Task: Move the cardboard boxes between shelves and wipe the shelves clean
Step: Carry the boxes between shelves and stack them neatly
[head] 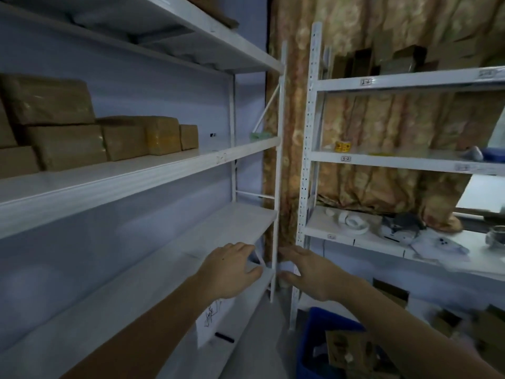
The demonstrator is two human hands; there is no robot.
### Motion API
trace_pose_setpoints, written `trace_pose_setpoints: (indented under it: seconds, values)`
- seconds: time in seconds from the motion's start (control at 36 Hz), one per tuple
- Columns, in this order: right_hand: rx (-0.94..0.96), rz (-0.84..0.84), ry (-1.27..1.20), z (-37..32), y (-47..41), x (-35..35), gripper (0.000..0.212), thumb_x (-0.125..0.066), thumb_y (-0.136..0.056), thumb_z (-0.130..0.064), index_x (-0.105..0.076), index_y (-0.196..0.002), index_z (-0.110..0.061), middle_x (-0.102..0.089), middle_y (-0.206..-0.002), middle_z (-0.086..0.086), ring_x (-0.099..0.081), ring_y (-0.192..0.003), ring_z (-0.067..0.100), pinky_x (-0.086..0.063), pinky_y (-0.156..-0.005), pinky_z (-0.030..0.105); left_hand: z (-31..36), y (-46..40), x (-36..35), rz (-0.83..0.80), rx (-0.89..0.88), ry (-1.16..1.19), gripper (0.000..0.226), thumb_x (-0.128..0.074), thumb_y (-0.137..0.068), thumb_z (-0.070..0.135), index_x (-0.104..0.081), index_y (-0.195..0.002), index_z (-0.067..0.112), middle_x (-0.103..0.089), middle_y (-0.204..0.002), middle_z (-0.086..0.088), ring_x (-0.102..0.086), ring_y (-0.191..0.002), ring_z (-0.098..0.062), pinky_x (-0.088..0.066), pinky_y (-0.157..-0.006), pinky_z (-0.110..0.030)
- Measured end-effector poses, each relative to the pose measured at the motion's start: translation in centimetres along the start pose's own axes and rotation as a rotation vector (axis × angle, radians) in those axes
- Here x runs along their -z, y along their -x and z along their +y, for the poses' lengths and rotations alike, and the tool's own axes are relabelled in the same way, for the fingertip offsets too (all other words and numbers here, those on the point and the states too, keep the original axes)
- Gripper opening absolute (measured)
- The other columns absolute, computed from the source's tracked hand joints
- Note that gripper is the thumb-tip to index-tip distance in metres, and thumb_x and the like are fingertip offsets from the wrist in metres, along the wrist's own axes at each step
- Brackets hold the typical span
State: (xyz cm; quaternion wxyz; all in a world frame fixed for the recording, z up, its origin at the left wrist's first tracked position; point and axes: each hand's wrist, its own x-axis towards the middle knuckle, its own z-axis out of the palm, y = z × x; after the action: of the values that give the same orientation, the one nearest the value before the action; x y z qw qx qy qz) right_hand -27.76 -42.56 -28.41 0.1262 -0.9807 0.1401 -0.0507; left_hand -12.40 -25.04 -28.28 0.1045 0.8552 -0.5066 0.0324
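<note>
Bare hands outstretched, fingers loose, toward white shelf end

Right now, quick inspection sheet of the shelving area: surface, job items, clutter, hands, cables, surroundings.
Surface: white lower shelf on the left rack, bare where visible.
Job's things: wrapped cardboard boxes stacked on the middle shelf, left rack; no cloth seen.
Clutter: tape rolls and papers on the right rack; blue bin of cardboard on the floor.
Hands: left hand and right hand reach toward the gap between racks, fingers extended, holding nothing.
Cables: nothing seen.
Surroundings: patterned curtain behind the racks.
</note>
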Motion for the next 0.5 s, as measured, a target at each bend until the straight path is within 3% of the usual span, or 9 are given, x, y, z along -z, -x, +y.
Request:
trace_pose_setpoints:
  seconds: [0.17, 0.33, 0.5]
  values:
    - [-0.014, -0.004, 0.007, 5.4, -5.3, 0.7, 0.064, -0.050, -0.104, -0.045, -0.030, -0.159, -0.018, -0.033, -0.163, 0.003, -0.036, -0.145, 0.021, -0.030, -0.119, 0.033, 0.1, -7.6, -1.9, -0.014, 0.004, 0.034, 0.058, -0.049, -0.101, 0.055, -0.050, -0.146, 0.018, -0.054, -0.146, 0.000, -0.051, -0.130, -0.020, -0.040, -0.106, -0.031]
    - [0.026, 0.014, 0.000, 12.3, -13.0, 1.5, 0.056, -0.051, -0.102, -0.044, -0.042, -0.151, -0.021, -0.050, -0.144, 0.003, -0.050, -0.130, 0.023, -0.043, -0.108, 0.038, -0.6, -16.6, -3.8, 0.006, 0.056, 0.095, 0.057, -0.055, -0.099, 0.053, -0.053, -0.143, 0.017, -0.058, -0.142, -0.001, -0.057, -0.123, -0.019, -0.043, -0.103, -0.031]
    - [0.101, 0.015, 0.025, 17.5, -21.2, 4.1, 0.064, -0.048, -0.105, -0.044, -0.024, -0.161, -0.022, -0.030, -0.164, -0.001, -0.036, -0.146, 0.020, -0.030, -0.117, 0.029, -1.1, -25.1, -3.6, 0.025, 0.115, 0.043, 0.068, -0.045, -0.103, 0.058, -0.031, -0.160, 0.024, -0.033, -0.165, 0.004, -0.036, -0.146, -0.018, -0.026, -0.117, -0.029]
